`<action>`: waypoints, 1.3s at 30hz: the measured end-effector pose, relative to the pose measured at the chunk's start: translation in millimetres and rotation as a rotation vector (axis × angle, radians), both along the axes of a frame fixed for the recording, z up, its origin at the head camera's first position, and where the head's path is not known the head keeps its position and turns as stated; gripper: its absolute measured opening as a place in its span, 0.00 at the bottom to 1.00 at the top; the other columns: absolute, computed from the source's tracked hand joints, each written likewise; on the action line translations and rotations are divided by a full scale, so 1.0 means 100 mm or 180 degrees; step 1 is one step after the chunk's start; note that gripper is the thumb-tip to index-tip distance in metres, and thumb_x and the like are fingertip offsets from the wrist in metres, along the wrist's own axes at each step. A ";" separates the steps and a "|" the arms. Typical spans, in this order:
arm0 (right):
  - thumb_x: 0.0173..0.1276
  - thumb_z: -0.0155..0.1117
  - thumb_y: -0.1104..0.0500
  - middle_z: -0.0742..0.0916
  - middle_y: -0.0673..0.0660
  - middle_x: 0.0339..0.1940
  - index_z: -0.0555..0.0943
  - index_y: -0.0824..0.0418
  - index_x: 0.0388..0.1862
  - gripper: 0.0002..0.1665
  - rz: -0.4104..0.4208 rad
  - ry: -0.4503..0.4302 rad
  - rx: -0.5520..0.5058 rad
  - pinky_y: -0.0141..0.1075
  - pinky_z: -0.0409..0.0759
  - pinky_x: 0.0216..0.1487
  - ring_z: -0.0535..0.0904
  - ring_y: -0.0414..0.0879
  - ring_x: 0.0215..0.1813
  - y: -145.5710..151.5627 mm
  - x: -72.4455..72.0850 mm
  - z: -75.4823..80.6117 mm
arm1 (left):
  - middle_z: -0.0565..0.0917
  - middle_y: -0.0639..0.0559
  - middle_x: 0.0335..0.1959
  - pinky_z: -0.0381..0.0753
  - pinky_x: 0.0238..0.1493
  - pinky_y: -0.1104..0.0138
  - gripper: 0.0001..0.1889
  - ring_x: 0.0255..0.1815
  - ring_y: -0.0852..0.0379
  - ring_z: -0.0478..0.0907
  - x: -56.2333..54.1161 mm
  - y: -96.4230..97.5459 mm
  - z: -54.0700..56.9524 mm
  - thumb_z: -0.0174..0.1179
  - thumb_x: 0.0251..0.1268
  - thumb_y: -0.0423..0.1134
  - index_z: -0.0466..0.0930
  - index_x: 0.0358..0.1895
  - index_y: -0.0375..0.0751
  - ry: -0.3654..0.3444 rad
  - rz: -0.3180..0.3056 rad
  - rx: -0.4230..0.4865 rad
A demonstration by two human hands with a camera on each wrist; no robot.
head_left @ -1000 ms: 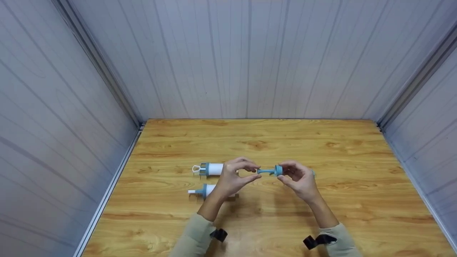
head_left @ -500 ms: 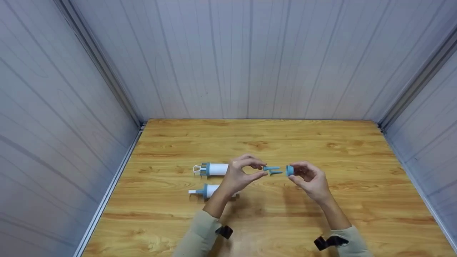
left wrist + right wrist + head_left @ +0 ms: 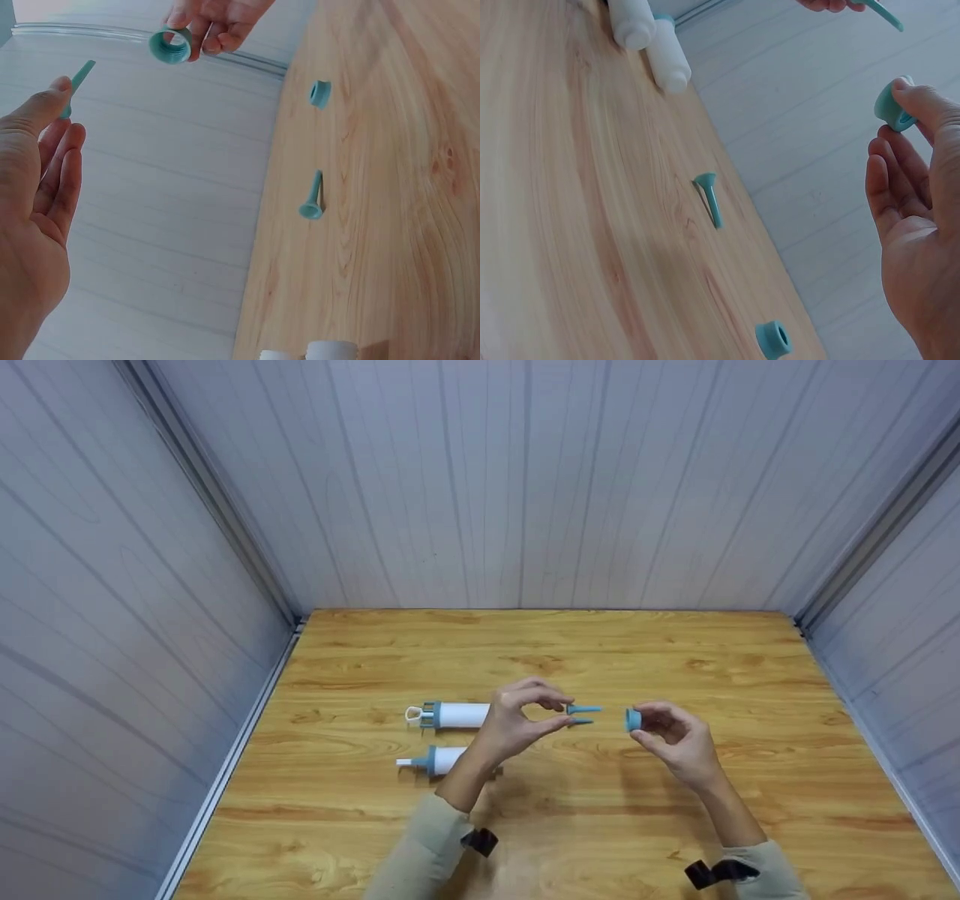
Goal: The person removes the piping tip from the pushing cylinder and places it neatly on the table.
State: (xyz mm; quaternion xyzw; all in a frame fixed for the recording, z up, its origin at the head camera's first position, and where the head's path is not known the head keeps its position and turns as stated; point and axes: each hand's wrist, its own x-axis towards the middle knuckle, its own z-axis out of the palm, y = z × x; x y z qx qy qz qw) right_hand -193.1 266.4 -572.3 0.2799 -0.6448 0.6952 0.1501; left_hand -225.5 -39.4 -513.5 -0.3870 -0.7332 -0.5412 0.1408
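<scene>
My left hand [image 3: 521, 724] pinches a small teal funnel-ended nozzle [image 3: 80, 79] by its wide end, the narrow tip pointing right toward my other hand. Between the thumb and fingertips of my right hand [image 3: 679, 742] is a teal threaded ring cap [image 3: 169, 46], its opening facing the nozzle. A gap separates the two parts. On the table below, a second nozzle [image 3: 711, 199] lies on its side. Another teal ring cap [image 3: 772, 340] rests further right, hidden behind my right hand in the head view.
Two white cylinders with teal collars lie left of my hands: the far one [image 3: 461, 715] has a white loop handle, the near one [image 3: 448, 761] a white-tipped teal nozzle. My left hand and forearm partly cover both. Pale panel walls [image 3: 480, 510] enclose the wooden table [image 3: 360, 660].
The held nozzle reached the ring cap a second ago in the head view; now they are apart. Both hands have shifted right, the right one further.
</scene>
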 end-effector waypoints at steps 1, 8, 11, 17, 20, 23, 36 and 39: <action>0.62 0.63 0.91 0.94 0.48 0.55 0.79 0.90 0.57 0.23 -0.0008 0.0006 0.0014 0.25 0.89 0.54 0.91 0.36 0.53 0.02 0.00 0.00 | 0.94 0.41 0.45 0.94 0.52 0.65 0.11 0.43 0.46 0.92 0.00 0.01 0.00 0.80 0.69 0.32 0.95 0.51 0.36 0.0000 -0.0004 0.0007; 0.60 0.64 0.92 0.94 0.48 0.54 0.80 0.89 0.55 0.23 -0.0101 -0.0016 0.0124 0.24 0.89 0.53 0.91 0.35 0.52 0.13 0.01 -0.04 | 0.94 0.40 0.45 0.94 0.52 0.65 0.11 0.43 0.45 0.92 0.02 0.05 -0.05 0.80 0.68 0.32 0.95 0.51 0.36 -0.0091 -0.0016 0.0031; 0.60 0.65 0.92 0.94 0.48 0.53 0.81 0.88 0.55 0.23 -0.0128 -0.0076 0.0193 0.24 0.88 0.52 0.90 0.35 0.51 0.17 0.02 -0.07 | 0.94 0.42 0.45 0.94 0.51 0.65 0.10 0.43 0.46 0.93 0.04 0.06 -0.11 0.81 0.68 0.33 0.96 0.50 0.37 -0.0186 0.0037 -0.0021; 0.64 0.71 0.86 0.94 0.48 0.50 0.83 0.85 0.56 0.20 -0.0188 -0.0135 0.0381 0.25 0.88 0.51 0.90 0.37 0.48 0.28 0.04 -0.12 | 0.94 0.43 0.47 0.94 0.52 0.64 0.10 0.45 0.47 0.94 0.09 0.10 -0.23 0.80 0.70 0.36 0.95 0.50 0.37 -0.0476 0.0056 -0.0141; 0.64 0.71 0.86 0.94 0.48 0.49 0.84 0.84 0.56 0.20 -0.0270 -0.0169 0.0470 0.24 0.88 0.49 0.90 0.36 0.46 0.33 0.04 -0.13 | 0.95 0.43 0.47 0.94 0.53 0.64 0.11 0.46 0.48 0.94 0.10 0.13 -0.29 0.80 0.70 0.37 0.96 0.51 0.38 -0.0600 0.0112 -0.0228; 0.63 0.70 0.87 0.94 0.46 0.47 0.85 0.82 0.56 0.21 -0.0362 -0.0281 0.0640 0.24 0.88 0.48 0.89 0.35 0.45 0.37 0.05 -0.15 | 0.95 0.43 0.47 0.93 0.52 0.67 0.11 0.45 0.47 0.94 0.11 0.15 -0.35 0.80 0.70 0.36 0.96 0.51 0.36 -0.0682 0.0186 -0.0271; 0.71 0.76 0.74 0.92 0.43 0.46 0.88 0.71 0.58 0.17 -0.0459 -0.0792 0.1506 0.24 0.86 0.48 0.87 0.32 0.44 0.55 0.14 -0.29 | 0.95 0.41 0.49 0.95 0.57 0.54 0.10 0.48 0.52 0.94 0.17 0.27 -0.64 0.80 0.69 0.32 0.95 0.50 0.35 -0.1302 0.0323 -0.0370; 0.73 0.77 0.71 0.92 0.45 0.45 0.89 0.69 0.59 0.17 -0.0441 -0.0911 0.1648 0.26 0.85 0.47 0.86 0.33 0.44 0.58 0.16 -0.29 | 0.96 0.41 0.48 0.95 0.55 0.62 0.09 0.48 0.51 0.94 0.18 0.30 -0.69 0.80 0.67 0.31 0.95 0.48 0.34 -0.1427 0.0400 -0.0430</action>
